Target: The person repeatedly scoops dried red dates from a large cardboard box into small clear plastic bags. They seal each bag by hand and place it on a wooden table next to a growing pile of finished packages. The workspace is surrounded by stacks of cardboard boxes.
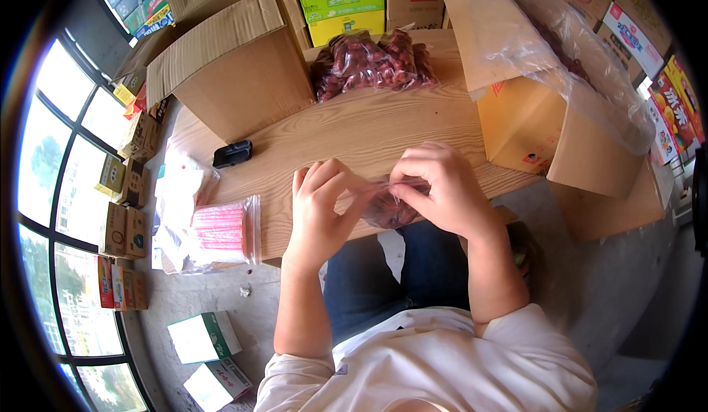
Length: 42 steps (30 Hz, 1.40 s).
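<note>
A clear plastic bag of dark red dried fruit, like red dates (389, 210), rests at the table's near edge, in front of my lap. My left hand (322, 199) pinches the left end of its top edge between thumb and forefinger. On the other side, my right hand (440, 188) grips the same edge, thumb and fingertips pressed together. The plastic stretches between the two hands, above the fruit. Behind it, several filled bags of the same red fruit (376, 61) lie in a pile at the far side of the table.
A pack of pink-striped zip bags (223, 231) lies at the table's left edge, near a black tray (232, 154). One open cardboard box (236, 69) stands back left. At right, a plastic-lined box (523, 120) holds red fruit. Cartons (346, 2) line the back.
</note>
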### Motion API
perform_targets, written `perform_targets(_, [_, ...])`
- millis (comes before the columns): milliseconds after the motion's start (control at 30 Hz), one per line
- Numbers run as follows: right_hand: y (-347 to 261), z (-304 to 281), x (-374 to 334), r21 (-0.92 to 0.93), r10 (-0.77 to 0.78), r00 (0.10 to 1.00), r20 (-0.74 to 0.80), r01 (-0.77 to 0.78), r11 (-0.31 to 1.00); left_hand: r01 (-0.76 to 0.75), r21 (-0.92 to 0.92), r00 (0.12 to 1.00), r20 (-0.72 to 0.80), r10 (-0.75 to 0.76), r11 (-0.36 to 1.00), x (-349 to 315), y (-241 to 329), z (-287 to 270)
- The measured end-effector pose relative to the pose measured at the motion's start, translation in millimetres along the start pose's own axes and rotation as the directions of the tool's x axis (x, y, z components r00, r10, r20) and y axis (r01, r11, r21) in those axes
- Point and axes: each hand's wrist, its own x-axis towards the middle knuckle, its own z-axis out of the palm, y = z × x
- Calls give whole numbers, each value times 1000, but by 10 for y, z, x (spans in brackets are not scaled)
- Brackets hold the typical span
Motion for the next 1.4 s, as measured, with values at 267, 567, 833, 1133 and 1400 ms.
perform_targets(267, [5, -31, -60, 77, 176, 977, 122, -186, 980, 5, -27, 999, 39, -4, 1000, -15, -19, 14])
perform_targets(567, [11, 16, -91, 41, 18, 997, -74, -15, 999, 12, -50, 1000, 17, -11, 999, -11, -16, 38])
perform_targets(833, [-13, 54, -114, 79, 80, 996, -41, -76, 994, -22, -10, 999, 37, 23, 1000, 7, 15, 39])
perform_targets(1133, [-15, 94, -98, 43, 45, 996, -79, -41, 998, -15, 3, 998, 54, 15, 1000, 12, 9, 29])
perform_targets(1400, [-11, 100, -101, 51, 51, 995, -86, -46, 998, -13, 23, 998, 67, 12, 1000, 34, 37, 12])
